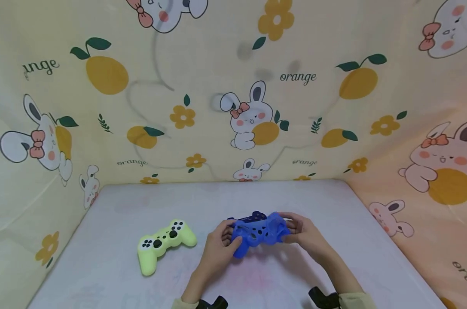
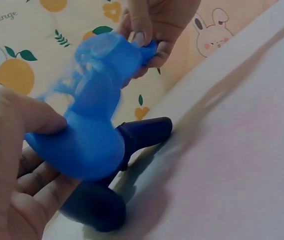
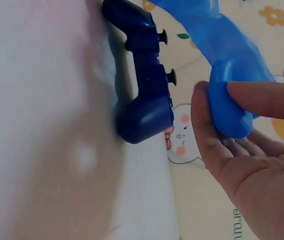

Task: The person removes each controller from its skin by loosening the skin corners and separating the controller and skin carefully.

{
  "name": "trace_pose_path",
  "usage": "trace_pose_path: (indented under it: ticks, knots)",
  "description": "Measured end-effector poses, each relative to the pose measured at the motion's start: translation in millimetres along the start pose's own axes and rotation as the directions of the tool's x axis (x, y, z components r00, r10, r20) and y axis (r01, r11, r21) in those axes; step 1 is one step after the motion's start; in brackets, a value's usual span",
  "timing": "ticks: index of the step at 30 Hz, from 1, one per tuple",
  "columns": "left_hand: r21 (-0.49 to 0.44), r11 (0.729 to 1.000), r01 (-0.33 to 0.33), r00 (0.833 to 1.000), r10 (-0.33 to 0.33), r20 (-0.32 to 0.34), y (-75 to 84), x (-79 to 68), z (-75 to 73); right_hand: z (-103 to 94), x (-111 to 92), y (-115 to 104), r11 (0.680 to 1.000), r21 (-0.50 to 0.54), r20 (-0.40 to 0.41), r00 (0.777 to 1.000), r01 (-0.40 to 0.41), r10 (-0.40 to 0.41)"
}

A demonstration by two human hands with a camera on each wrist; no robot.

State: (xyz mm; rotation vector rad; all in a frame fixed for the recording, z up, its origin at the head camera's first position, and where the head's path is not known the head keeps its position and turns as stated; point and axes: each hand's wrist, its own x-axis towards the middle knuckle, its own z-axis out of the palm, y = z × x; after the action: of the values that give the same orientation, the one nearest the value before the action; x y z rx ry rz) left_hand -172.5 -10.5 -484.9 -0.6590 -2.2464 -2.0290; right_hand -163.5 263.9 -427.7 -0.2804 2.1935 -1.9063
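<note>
A bright blue silicone controller cover (image 1: 259,232), soft and slightly translucent, is stretched between both hands above the table. My left hand (image 1: 219,245) pinches its left grip, with the thumb on top and fingers underneath. At the other end, my right hand (image 1: 307,234) pinches the right grip between thumb and fingers. Just behind and below the cover lies a dark blue game controller (image 3: 144,80) on the table, its two thumbsticks showing in the right wrist view. The cover partly hides this controller in the head view.
A yellow-green game controller (image 1: 166,238) with black thumbsticks lies left of my hands. The white tabletop (image 1: 113,240) reaches back to a cream curtain (image 1: 202,141) printed with rabbits and oranges, which also rises along both sides.
</note>
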Motion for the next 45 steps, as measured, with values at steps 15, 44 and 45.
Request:
trace_pose_path:
  ticks: [15, 44, 45]
  knots:
    - [0.057, 0.998, -0.041, 0.998, 0.043, -0.043, 43.7, -5.4, -2.7, 4.6, -12, 5, 0.998, 0.059, -0.141, 0.99, 0.0, 0.008]
    - [0.051, 0.998, 0.029, 0.999, -0.028, -0.031, 34.7, -3.0, 1.1, 11.8, -25, 20, 0.982, 0.163, -0.224, 0.965, -0.1, 0.136]
    - [0.059, 0.998, 0.026, 0.999, -0.024, -0.033, 28.7, -2.5, 1.7, 12.4, -26, 20, 0.979, 0.174, -0.222, 0.965, -0.104, 0.142]
